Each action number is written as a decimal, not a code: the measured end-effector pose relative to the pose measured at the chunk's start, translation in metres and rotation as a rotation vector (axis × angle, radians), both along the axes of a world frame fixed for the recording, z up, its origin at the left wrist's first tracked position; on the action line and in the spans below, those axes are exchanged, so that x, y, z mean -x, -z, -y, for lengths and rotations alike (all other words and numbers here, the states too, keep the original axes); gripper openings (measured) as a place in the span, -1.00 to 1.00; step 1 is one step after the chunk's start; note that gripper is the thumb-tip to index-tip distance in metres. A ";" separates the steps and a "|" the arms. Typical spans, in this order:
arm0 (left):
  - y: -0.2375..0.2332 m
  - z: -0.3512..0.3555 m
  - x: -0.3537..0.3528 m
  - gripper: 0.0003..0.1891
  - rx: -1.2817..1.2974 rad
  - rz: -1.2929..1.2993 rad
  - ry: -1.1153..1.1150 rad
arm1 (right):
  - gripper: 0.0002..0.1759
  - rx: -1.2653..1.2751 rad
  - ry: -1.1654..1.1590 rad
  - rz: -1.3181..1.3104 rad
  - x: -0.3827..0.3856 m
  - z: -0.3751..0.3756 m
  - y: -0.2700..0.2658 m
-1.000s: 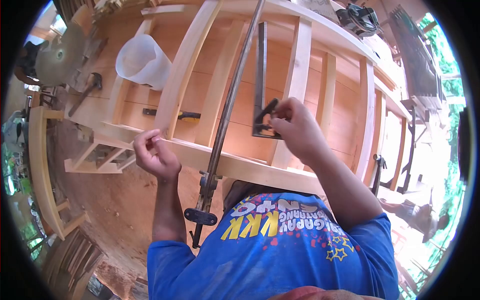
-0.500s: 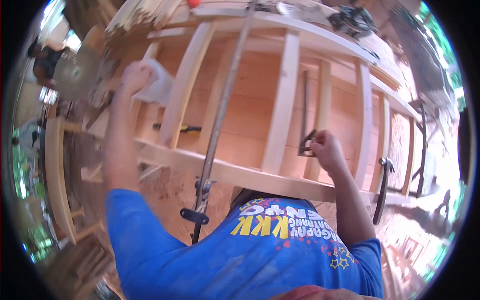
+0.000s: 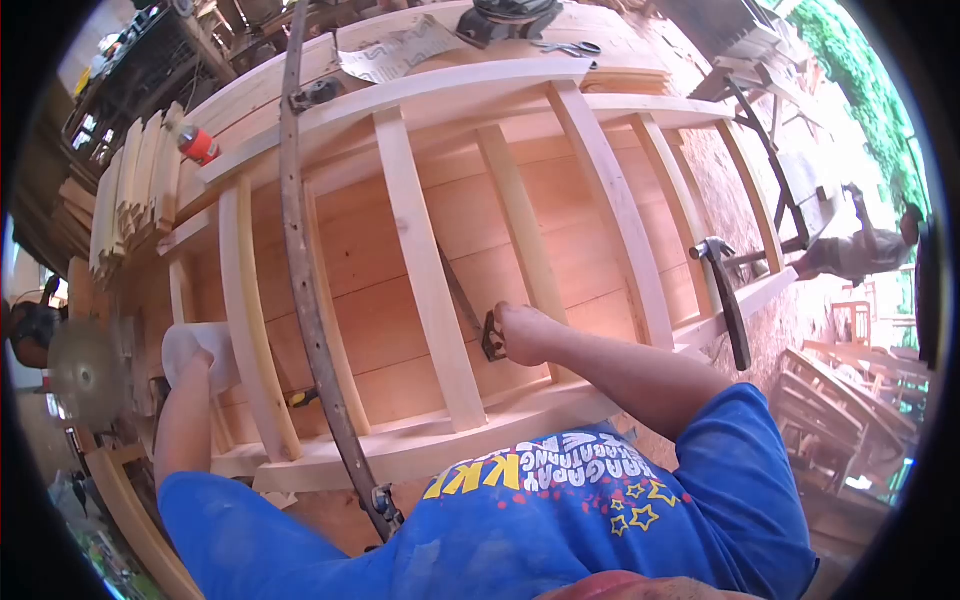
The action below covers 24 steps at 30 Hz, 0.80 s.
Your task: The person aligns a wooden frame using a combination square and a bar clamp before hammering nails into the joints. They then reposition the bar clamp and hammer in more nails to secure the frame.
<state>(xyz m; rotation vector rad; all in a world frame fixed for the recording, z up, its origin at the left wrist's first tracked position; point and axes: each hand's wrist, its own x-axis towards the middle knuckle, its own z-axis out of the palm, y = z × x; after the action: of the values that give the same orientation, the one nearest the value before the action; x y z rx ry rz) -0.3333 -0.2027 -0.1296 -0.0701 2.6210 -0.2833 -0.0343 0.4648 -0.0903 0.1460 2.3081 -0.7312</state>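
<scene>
In front of me lies a ladder-like wooden frame [image 3: 425,300] with rails and several rungs, over brown boards. At its left end my left hand [image 3: 203,360] is closed on a white plastic container [image 3: 180,345], its fingers mostly hidden. My right hand [image 3: 525,335] is inside the frame near the close rail, fingers closed on the dark bracket-shaped end of a long thin metal bar tool [image 3: 460,290]. A long rusty bar clamp [image 3: 308,300] crosses the frame between my hands. A yellow-and-black handled tool [image 3: 303,398] lies among the rungs.
A claw hammer [image 3: 728,305] rests across the near rail at right. Scissors [image 3: 570,48] and a printed sheet [image 3: 400,50] lie beyond the frame. At far left are a red-labelled bottle [image 3: 198,145] and stacked wood strips [image 3: 140,185]. People are at left and right; wooden pieces [image 3: 850,390] lie piled at right.
My view has turned, so the frame appears slanted and farther left. My left hand, with the white container, sits a little closer to me. My right hand stays at the bar tool.
</scene>
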 end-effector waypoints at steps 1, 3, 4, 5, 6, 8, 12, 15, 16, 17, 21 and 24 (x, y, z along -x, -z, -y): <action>0.004 0.002 0.000 -0.62 -0.008 0.001 -0.010 | -0.52 -0.028 -0.014 0.008 -0.001 0.001 -0.003; 0.008 0.010 -0.001 -0.62 -0.026 0.003 -0.035 | -0.54 -0.018 -0.012 -0.013 -0.001 0.000 -0.001; 0.010 0.013 0.000 -0.62 -0.032 -0.003 -0.039 | -0.55 -0.012 -0.008 -0.026 -0.002 -0.001 -0.001; 0.012 0.016 -0.001 -0.61 -0.047 -0.005 -0.045 | -0.58 0.004 -0.019 -0.054 -0.001 -0.003 0.002; 0.014 0.017 -0.002 -0.61 -0.064 -0.003 -0.059 | -0.62 0.021 -0.024 -0.079 -0.001 -0.004 0.007; 0.018 0.017 -0.002 -0.61 -0.095 -0.009 -0.068 | -0.69 0.043 -0.031 -0.087 -0.002 -0.007 0.007; 0.020 0.020 -0.005 -0.60 -0.149 -0.016 -0.089 | -0.79 0.062 -0.061 -0.055 0.001 -0.011 -0.020; 0.015 0.027 -0.015 -0.59 -0.208 -0.048 -0.101 | -0.78 0.051 -0.107 -0.078 0.001 -0.009 -0.022; 0.011 0.028 -0.017 -0.59 -0.244 -0.063 -0.106 | -0.76 0.044 -0.123 -0.092 0.000 -0.008 -0.021; 0.009 0.030 -0.018 -0.58 -0.290 -0.086 -0.116 | -0.74 0.024 -0.147 -0.098 0.001 -0.008 -0.020; -0.037 -0.021 -0.016 -0.72 -0.089 -0.033 0.281 | -0.67 -0.023 -0.233 -0.125 0.000 -0.008 -0.017; -0.133 -0.094 -0.060 -0.85 -0.352 -0.297 0.347 | -0.64 0.001 -0.266 -0.160 0.000 -0.008 -0.034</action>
<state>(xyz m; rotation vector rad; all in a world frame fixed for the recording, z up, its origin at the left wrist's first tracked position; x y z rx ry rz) -0.2734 -0.1084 0.0032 0.5014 2.9278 0.0842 -0.0347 0.4732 -0.0563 -0.2243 2.4157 -0.6257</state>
